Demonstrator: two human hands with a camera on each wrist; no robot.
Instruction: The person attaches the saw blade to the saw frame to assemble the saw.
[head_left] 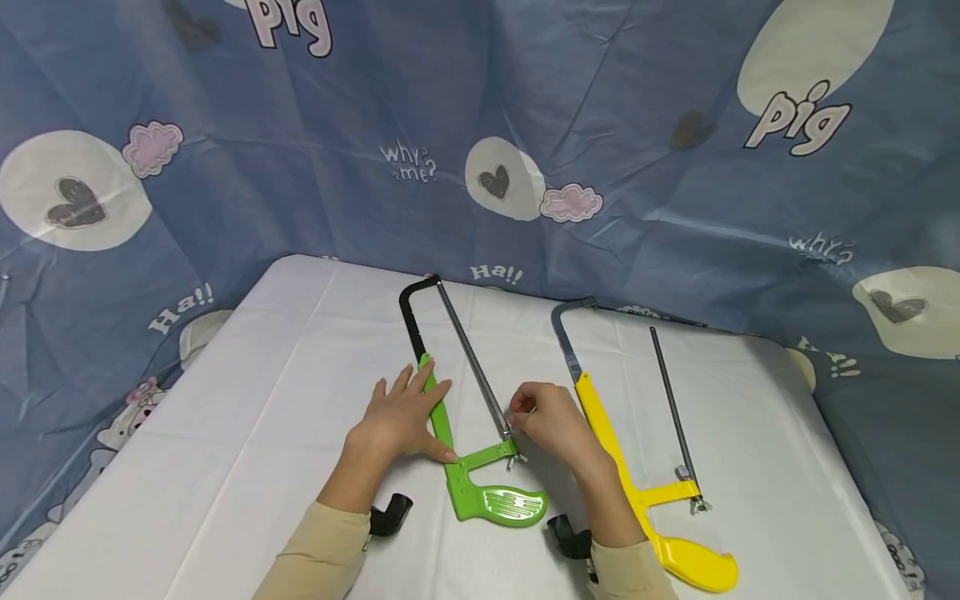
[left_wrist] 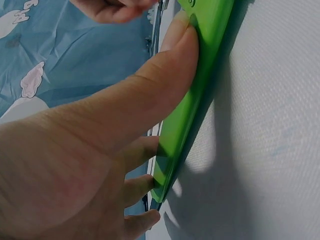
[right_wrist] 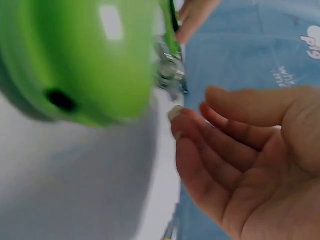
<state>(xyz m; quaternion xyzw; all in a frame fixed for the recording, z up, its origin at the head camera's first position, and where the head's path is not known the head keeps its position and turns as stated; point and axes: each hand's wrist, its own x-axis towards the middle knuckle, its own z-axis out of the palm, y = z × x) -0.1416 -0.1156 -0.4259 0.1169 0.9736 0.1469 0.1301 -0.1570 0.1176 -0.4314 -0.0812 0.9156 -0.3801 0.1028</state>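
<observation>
A green-handled hacksaw (head_left: 465,482) lies on the white-covered table, its black bow at the far end and a thin grey blade (head_left: 474,360) along its right side. My left hand (head_left: 401,417) rests on the green frame with fingers spread. In the left wrist view, its thumb (left_wrist: 150,82) presses flat against the green frame. Just right of the blade's near end is my right hand (head_left: 551,421), its fingers loosely bent. Nothing shows between its thumb and fingers in the right wrist view. A wing nut (right_wrist: 170,71) sits near those fingertips, apart from them.
A yellow-handled hacksaw (head_left: 603,421) lies to the right, its grey blade (head_left: 671,400) fixed at the near end and standing free of the bow at the far end. Black wrist-camera mounts (head_left: 390,515) show at both wrists. A blue printed cloth (head_left: 420,92) hangs behind the table.
</observation>
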